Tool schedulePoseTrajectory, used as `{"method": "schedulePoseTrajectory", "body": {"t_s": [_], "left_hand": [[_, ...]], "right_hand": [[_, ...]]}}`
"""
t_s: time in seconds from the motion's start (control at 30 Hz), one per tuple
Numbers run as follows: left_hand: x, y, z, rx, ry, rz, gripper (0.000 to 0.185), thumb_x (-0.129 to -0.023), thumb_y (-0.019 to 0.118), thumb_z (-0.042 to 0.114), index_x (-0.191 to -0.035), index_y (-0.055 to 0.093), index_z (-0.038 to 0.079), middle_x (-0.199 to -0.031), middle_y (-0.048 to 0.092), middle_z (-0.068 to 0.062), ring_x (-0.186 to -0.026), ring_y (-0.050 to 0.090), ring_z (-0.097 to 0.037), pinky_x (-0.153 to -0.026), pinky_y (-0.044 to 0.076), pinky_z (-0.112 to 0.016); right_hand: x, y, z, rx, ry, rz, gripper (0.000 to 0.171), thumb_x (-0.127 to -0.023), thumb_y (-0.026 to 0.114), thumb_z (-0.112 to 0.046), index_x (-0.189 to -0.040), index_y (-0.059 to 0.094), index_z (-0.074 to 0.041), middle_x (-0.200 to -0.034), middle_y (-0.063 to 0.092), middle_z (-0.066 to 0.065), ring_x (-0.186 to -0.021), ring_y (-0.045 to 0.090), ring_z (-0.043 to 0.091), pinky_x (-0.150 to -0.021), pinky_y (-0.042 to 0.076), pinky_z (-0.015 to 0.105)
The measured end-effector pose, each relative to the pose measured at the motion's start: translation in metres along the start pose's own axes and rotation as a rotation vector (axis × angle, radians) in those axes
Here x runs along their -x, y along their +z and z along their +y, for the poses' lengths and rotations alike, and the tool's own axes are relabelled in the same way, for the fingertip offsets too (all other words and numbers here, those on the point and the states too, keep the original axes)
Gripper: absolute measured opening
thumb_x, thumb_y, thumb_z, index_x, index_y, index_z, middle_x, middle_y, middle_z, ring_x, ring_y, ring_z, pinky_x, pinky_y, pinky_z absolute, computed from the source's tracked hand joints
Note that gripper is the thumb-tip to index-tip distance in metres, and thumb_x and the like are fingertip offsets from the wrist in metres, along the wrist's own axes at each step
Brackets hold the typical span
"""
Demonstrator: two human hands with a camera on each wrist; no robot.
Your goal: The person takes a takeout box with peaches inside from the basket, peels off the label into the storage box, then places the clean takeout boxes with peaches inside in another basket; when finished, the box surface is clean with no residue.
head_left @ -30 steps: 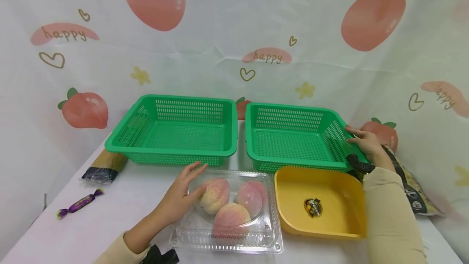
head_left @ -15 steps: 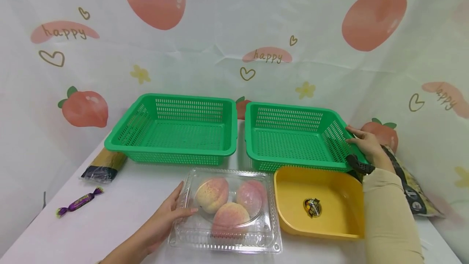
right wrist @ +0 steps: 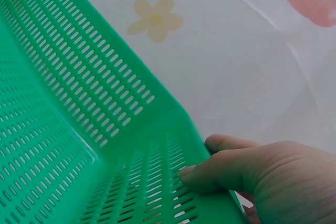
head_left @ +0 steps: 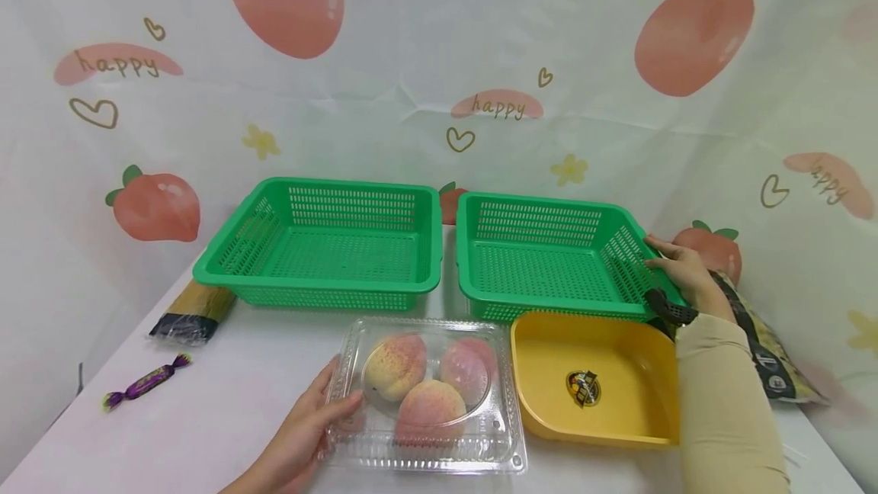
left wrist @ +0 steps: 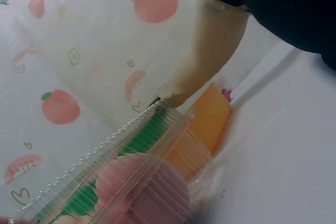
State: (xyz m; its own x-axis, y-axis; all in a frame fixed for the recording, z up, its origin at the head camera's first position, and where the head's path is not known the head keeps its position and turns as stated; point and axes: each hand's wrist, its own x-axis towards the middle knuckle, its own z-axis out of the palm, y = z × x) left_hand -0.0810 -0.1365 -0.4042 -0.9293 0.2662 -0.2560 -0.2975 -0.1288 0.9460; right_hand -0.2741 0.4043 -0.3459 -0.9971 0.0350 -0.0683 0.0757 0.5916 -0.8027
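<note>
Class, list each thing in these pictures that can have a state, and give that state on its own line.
Clamshell box: lid closed, three peaches inside.
Left basket: upright, nothing in it.
Right basket: upright, nothing in it.
Yellow tray: upright, holds one small sticker.
Candy: wrapped.
Left hand: holds the box's left edge.
Right hand: grips the right basket's rim.

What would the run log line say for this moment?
left hand: holds peach box | right hand: grips right basket rim | left basket: bare

Bare table (head_left: 226, 410) lies open at left, while clamshell (head_left: 425, 395), yellow tray (head_left: 597, 387) and green baskets (head_left: 439, 250) crowd the middle.
</note>
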Motion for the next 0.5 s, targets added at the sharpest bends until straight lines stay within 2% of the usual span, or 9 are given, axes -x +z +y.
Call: {"method": "schedulePoseTrajectory", "body": {"t_s": [0.13,0.23,0.3,0.37,0.5], "left_hand": [[0.002,0.005,-0.001,0.014,0.053,0.032,0.081,-0.094,0.052,0.018,-0.151,-0.005,0.027,-0.153,-0.004,-0.027,-0.128,0.038,-0.038,-0.088,0.051,-0.045],[0.003,0.008,-0.001,0.02,0.08,0.053,0.076,-0.093,0.053,0.017,-0.151,0.005,0.029,-0.155,-0.003,-0.023,-0.136,0.021,-0.043,-0.093,0.048,-0.046],[0.003,0.01,0.0,0.024,0.082,0.072,0.075,-0.092,0.054,0.017,-0.151,0.009,0.029,-0.156,-0.001,-0.02,-0.138,0.016,-0.041,-0.095,0.046,-0.046],[0.004,0.011,0.0,0.026,0.077,0.095,0.074,-0.092,0.055,0.017,-0.151,0.012,0.03,-0.156,0.002,-0.02,-0.138,0.018,-0.04,-0.094,0.047,-0.045],[0.008,0.011,0.0,0.017,0.066,0.145,0.073,-0.092,0.056,0.015,-0.15,0.016,0.03,-0.154,0.014,-0.019,-0.126,0.043,-0.029,-0.085,0.053,-0.038]], "right_hand": [[0.0,0.0,-0.001,-0.005,0.002,-0.003,0.058,-0.097,0.047,-0.018,-0.144,0.022,0.002,-0.15,0.01,0.026,-0.067,0.057,-0.011,-0.063,0.052,0.015],[0.0,0.0,0.0,-0.03,0.014,-0.009,0.058,-0.097,0.047,-0.017,-0.145,0.021,0.001,-0.151,0.009,0.024,-0.068,0.058,-0.01,-0.064,0.052,0.015],[0.0,0.0,0.0,-0.043,0.018,-0.013,0.058,-0.096,0.047,-0.017,-0.145,0.021,0.001,-0.152,0.008,0.023,-0.067,0.059,-0.009,-0.064,0.052,0.015],[0.0,0.001,0.0,-0.045,0.017,-0.014,0.057,-0.097,0.047,-0.017,-0.145,0.021,0.001,-0.152,0.008,0.023,-0.066,0.059,-0.009,-0.063,0.052,0.015],[0.0,0.001,-0.002,-0.043,0.014,-0.015,0.058,-0.097,0.047,-0.016,-0.145,0.02,0.001,-0.152,0.007,0.023,-0.065,0.059,-0.009,-0.063,0.052,0.015]]}}
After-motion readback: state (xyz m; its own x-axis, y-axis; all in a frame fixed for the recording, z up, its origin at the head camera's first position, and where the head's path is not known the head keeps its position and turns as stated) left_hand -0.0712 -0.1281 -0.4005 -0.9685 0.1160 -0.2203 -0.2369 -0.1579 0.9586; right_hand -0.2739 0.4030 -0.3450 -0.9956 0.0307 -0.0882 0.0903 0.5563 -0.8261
